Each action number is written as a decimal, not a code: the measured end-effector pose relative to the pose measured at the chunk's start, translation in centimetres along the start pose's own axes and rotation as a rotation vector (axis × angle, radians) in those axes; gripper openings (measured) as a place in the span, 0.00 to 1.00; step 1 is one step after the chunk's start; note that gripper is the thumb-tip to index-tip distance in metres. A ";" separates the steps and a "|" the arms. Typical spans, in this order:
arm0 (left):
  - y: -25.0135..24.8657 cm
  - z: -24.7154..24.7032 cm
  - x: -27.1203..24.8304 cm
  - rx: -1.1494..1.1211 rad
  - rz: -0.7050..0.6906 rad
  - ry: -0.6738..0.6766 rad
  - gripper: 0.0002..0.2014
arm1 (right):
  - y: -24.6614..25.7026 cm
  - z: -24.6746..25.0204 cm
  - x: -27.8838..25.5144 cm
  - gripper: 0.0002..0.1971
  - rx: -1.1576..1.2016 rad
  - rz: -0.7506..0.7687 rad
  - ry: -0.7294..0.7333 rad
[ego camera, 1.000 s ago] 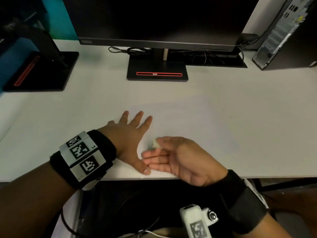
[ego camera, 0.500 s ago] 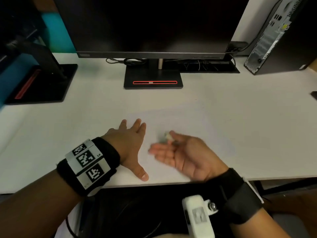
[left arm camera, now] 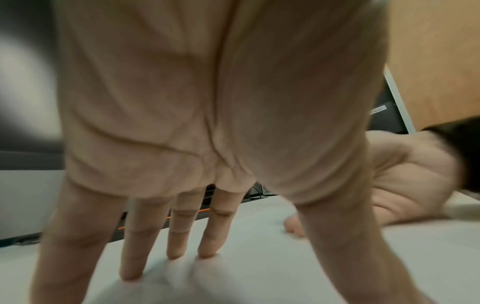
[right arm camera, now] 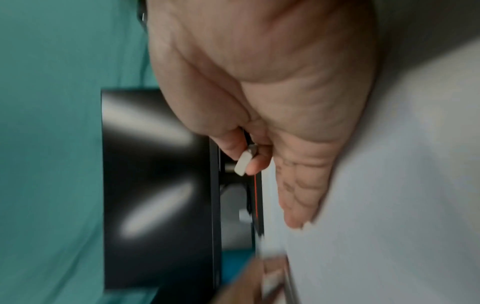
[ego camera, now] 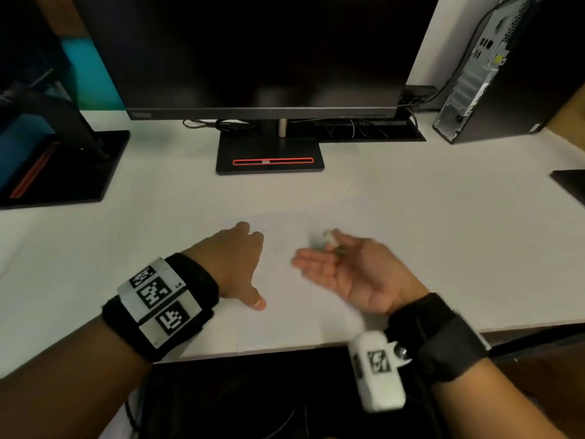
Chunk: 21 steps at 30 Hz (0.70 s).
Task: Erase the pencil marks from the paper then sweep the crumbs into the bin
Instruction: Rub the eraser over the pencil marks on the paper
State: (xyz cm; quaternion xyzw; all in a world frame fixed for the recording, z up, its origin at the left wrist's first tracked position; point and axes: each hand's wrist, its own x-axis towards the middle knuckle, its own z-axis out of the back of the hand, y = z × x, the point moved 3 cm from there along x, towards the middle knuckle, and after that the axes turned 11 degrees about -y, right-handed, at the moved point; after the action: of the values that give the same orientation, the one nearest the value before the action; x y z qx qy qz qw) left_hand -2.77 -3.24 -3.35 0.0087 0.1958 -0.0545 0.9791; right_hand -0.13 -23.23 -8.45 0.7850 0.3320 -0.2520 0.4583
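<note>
A white sheet of paper (ego camera: 316, 299) lies on the white desk (ego camera: 443, 232) near its front edge, barely standing out from it. My left hand (ego camera: 235, 258) rests flat on the paper's left part, fingers straight and spread (left arm camera: 179, 236). My right hand (ego camera: 345, 267) hovers on its edge over the paper's middle, palm turned left. Thumb and forefinger pinch a small white eraser (ego camera: 329, 237), seen also as the eraser (right arm camera: 244, 162) in the right wrist view, while the other fingers stay straight. No pencil marks, crumbs or bin are visible.
A dark monitor (ego camera: 259, 58) on a black stand (ego camera: 270, 156) fills the back of the desk. A second black stand (ego camera: 63, 166) is at the left, a computer tower (ego camera: 481, 71) at the back right, a dark object (ego camera: 573, 182) at the right edge.
My right hand with the eraser has swept from beside the left thumb to the right and further onto the paper. The left hand's fingers have drawn closer together; the head view shifted down.
</note>
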 end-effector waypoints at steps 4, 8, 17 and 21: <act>0.3 0.0 -0.8 -0.013 0.011 0.014 0.40 | 7.4 6.1 0.4 0.19 0.260 0.361 -0.299; 0.8 0.0 -1.3 0.008 0.037 0.008 0.41 | 7.9 5.6 -0.8 0.16 0.292 0.426 -0.242; 2.2 -1.2 -1.6 0.061 0.042 0.076 0.69 | 4.7 2.7 0.6 0.20 -0.075 0.050 -0.075; 1.9 -1.1 -1.3 0.087 0.041 0.085 0.67 | 8.9 3.4 0.5 0.15 0.183 0.351 -0.354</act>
State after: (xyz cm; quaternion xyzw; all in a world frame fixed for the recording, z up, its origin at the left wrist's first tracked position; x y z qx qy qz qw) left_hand -4.17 -1.20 -3.89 0.0577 0.2344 -0.0424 0.9695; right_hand 6.56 -29.31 -5.45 0.8123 0.0814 -0.3312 0.4732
